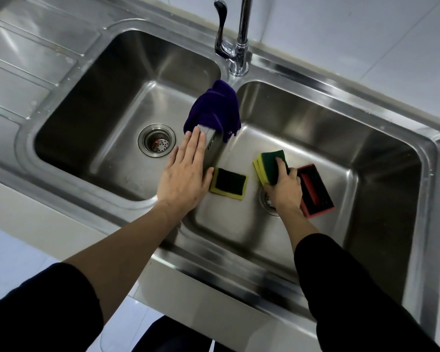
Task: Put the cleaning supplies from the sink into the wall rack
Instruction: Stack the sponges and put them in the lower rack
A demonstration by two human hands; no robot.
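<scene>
A double steel sink (381, 118) is seen from above, and the rack (212, 148) serves here as the landmark: a narrow metal box hung on the divider between the two basins, its long axis running along that divider from the tap side toward the person. A purple cloth (214, 110) is draped over its far end.

The left hand (186, 174) is laid flat against the rack's left face, fingers (194, 143) straight and together, nothing gripped; it appears to steady the rack.

To the right of the rack, in the right basin, the right hand (285, 189) is closed on a stack of yellow-and-green sponges (268, 166), the fingers curled over the top edge and the stack tipped upright. It is judged to be mid-lift.

The rack opening lies up and to the left of the held sponges, so a short carry toward the divider is called for, with the stack turned to match the rack's long axis. The right hand is the nearer one for this.

A single sponge (228, 183) lies flat just right of the rack's near end, close by the left thumb. A red holder (315, 190) lies further right, touching or just beside the right hand. Both are still to be moved.
</scene>
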